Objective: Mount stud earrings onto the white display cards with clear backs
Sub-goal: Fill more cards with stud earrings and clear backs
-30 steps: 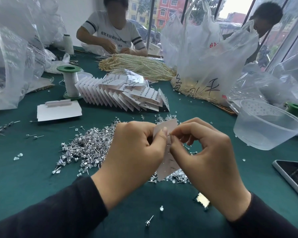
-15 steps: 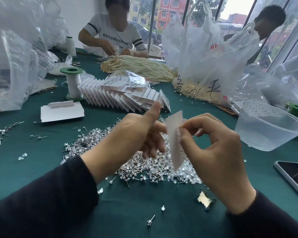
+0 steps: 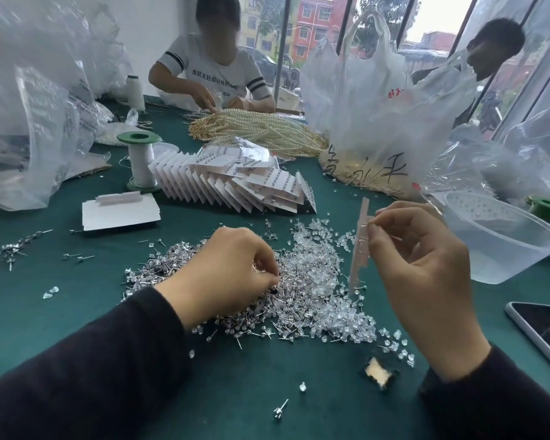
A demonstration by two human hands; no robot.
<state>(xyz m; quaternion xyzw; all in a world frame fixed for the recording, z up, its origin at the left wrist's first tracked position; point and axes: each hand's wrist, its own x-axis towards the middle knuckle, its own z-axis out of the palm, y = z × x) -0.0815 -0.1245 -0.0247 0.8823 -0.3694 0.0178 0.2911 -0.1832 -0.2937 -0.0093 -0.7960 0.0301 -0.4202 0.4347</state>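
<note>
Partway: finished cards (image 3: 235,182) stacked, stud pile (image 3: 302,293) large.
One card (image 3: 360,246) pinched in right hand (image 3: 426,274); left hand (image 3: 232,274) digs pile, hold unclear.

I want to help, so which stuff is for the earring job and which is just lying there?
For the job: pile of stud earrings, clear backs, white card pinched by the right hand, left hand reaching into the pile, stack of finished cards.
Just lying about: phone, plastic tub, thread spool, pearl strands.

Left hand (image 3: 232,274), seven o'clock, palm down, fingers curled, perhaps pinching something. Right hand (image 3: 426,281), four o'clock, raised, thumb and forefinger pinching a card (image 3: 360,252).
</note>
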